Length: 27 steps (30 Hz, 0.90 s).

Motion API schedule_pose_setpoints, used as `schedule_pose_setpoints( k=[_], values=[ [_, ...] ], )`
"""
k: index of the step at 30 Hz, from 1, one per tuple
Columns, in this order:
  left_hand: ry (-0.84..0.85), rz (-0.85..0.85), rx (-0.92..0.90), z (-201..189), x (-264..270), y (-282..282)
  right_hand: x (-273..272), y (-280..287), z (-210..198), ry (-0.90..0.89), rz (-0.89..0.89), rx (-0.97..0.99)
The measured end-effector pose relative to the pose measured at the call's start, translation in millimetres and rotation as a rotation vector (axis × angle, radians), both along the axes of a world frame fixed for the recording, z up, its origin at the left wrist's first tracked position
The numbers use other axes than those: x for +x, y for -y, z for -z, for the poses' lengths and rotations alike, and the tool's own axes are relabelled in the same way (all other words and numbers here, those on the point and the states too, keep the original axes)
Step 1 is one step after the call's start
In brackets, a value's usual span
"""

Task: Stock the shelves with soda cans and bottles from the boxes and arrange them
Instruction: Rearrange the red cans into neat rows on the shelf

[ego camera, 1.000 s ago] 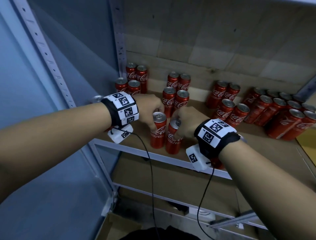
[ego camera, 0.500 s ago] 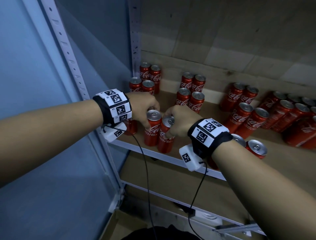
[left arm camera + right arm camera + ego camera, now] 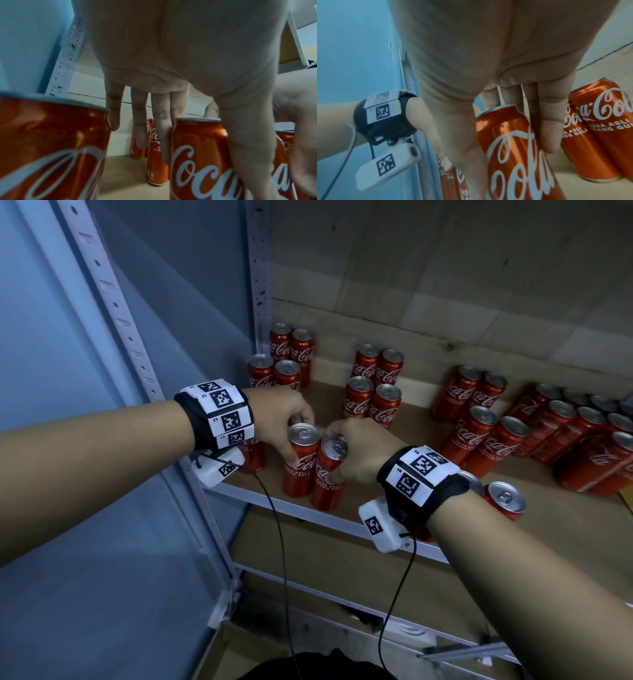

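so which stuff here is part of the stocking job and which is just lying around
Job:
- left hand gripping upright red soda can
- right hand gripping neighbouring red soda can
- wooden shelf board

Lying about:
- brown cardboard box below
- blue wall

Two hands, left hand and right hand, each hold one upright Coca-Cola can. Left-centre of the frame, two clusters of four cans stand. The cans at right overlap too much to count.
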<state>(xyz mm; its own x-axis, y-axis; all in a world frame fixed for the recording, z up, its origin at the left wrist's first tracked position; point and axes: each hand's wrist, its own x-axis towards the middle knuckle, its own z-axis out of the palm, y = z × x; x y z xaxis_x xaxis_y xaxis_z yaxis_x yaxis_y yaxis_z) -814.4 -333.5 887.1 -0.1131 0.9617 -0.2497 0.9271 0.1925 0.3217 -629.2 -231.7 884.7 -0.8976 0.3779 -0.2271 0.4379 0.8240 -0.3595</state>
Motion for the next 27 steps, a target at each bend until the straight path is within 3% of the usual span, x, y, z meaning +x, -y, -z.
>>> schedule_pose_setpoints(
  k=[5,10,14,16,20,23,27],
  values=[
    [0.021,0.021,-0.114,-21,1,-7,10,-11,-19,0.003,-0.014,-0.062],
    [0.166,-0.046,-0.001,-67,-3,-18,23,-42,-68,-0.115,0.1,-0.111],
    [0.025,-0.058,0.016,-89,0,-46,15,-70,-89,-0.049,0.212,-0.072],
    [0.018,-0.076,-0.014,-88,2,-67,11,-83,-89,-0.004,0.261,-0.099],
    [0.11,-0.064,-0.055,-82,7,-106,-1,-92,-89,0.023,0.297,0.094],
    [0.006,-0.106,-0.029,-76,12,-132,-12,-97,-83,0.08,0.307,0.198],
    [-0.155,-0.048,-0.036,-62,24,-157,-12,-108,-75,0.142,0.326,0.167]
  ],
)
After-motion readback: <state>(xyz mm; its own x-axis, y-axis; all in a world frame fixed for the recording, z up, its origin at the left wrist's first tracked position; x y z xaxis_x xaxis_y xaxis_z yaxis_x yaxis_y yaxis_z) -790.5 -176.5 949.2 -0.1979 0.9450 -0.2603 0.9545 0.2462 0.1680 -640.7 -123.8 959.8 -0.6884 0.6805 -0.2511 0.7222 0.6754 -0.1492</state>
